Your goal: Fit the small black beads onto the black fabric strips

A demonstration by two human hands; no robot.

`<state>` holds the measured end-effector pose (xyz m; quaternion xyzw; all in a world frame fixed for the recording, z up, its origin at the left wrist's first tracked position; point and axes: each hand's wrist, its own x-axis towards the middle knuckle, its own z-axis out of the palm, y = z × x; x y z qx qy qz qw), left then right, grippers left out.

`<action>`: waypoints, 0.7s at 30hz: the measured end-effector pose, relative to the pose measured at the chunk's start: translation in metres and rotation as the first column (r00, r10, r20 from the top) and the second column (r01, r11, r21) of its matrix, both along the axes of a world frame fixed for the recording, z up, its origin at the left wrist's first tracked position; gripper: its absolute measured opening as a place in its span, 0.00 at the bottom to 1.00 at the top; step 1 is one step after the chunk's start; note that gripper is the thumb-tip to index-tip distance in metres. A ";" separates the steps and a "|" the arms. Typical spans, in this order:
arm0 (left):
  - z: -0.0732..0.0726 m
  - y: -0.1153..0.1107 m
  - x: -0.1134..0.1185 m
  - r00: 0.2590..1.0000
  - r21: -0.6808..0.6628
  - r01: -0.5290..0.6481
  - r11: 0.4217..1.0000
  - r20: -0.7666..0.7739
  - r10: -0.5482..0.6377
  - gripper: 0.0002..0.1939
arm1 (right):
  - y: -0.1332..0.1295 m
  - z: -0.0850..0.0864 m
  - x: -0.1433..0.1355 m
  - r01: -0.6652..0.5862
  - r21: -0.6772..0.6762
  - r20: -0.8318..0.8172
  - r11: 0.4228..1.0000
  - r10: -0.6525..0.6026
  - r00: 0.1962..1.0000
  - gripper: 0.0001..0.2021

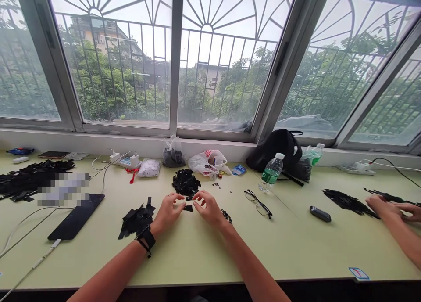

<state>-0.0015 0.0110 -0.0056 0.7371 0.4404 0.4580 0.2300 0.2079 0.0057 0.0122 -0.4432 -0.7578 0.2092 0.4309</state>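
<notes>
Windows: a row of sliding windows [174, 65] with metal bars outside stands beyond both hands.
Table: the pale green tabletop [197, 262] runs beneath the hands and out to either side.
Backpack: a black backpack [271, 152] sits beyond the right hand, off to its right, with a green-labelled water bottle [270, 174] upright in front of it.
Co-worker: another person's hands [384, 207] are at black strips well to the right.
Left hand: the left hand [167, 210], black band at the wrist, has thumb and fingers closed on the end of a black strip [188, 208].
Right hand: the right hand [209, 209] is curled, fingertips drawn in near that strip; from here I can't tell whether they pinch anything.
Piles: one black pile [186, 182] lies just beyond the fingertips, a looser strip pile [136, 221] just left of the left hand.
Eyeglasses: folded-out eyeglasses [258, 203] lie right of the right hand.
Strip: it lies between the two hands, a small black piece [189, 199] just beyond it.
Small parts: tiny black parts [226, 216] sit beside the right wrist, partly hidden.
</notes>
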 end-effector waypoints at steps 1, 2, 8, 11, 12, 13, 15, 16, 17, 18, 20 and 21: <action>-0.001 0.000 0.000 1.000 0.021 -0.013 1.000 -0.012 0.013 0.08 | -0.003 0.000 -0.001 0.009 0.055 0.040 0.998 -0.011 0.999 0.05; -0.001 0.001 0.000 1.000 0.041 -0.023 0.999 -0.021 0.024 0.07 | -0.005 0.000 -0.002 -0.005 0.099 0.083 0.995 -0.003 0.997 0.05; -0.003 0.006 -0.003 0.994 0.098 -0.091 0.991 -0.046 0.096 0.10 | -0.013 -0.010 -0.010 -0.206 0.151 0.350 0.967 0.142 0.926 0.06; -0.003 0.005 -0.003 0.996 0.075 -0.073 0.994 -0.049 0.077 0.10 | -0.008 -0.014 -0.010 -0.167 0.157 0.406 0.973 0.091 0.909 0.08; -0.002 0.004 -0.002 0.996 0.070 -0.064 0.995 -0.050 0.068 0.10 | -0.006 -0.016 -0.010 -0.154 0.158 0.415 0.975 0.076 0.907 0.10; -0.001 0.003 -0.001 0.997 0.070 -0.056 0.996 -0.053 0.060 0.09 | -0.004 -0.017 -0.009 -0.145 0.154 0.419 0.977 0.068 0.906 0.13; 0.002 -0.002 0.001 0.996 0.088 -0.046 0.995 -0.068 0.052 0.09 | -0.002 -0.018 -0.008 -0.137 0.142 0.400 0.980 0.069 0.914 0.16; 0.004 -0.005 0.002 0.995 0.104 -0.040 0.994 -0.084 0.049 0.08 | -0.001 -0.017 -0.007 -0.134 0.139 0.374 0.981 0.073 0.924 0.16; 0.007 -0.008 0.002 0.993 0.121 -0.032 0.992 -0.107 0.045 0.08 | -0.001 -0.016 -0.005 -0.130 0.137 0.342 0.982 0.076 0.937 0.15; 0.009 -0.011 0.002 0.990 0.136 -0.022 0.990 -0.138 0.041 0.08 | -0.001 -0.014 -0.004 -0.122 0.138 0.305 0.983 0.075 0.949 0.15; 0.017 -0.016 -0.001 0.976 0.155 -0.018 0.988 -0.214 0.051 0.07 | -0.002 -0.008 0.001 -0.087 0.144 0.229 0.986 0.052 0.972 0.12; 0.021 -0.018 -0.006 0.965 0.158 -0.032 0.987 -0.253 0.072 0.06 | -0.002 -0.006 0.005 -0.060 0.147 0.198 0.987 0.030 0.980 0.10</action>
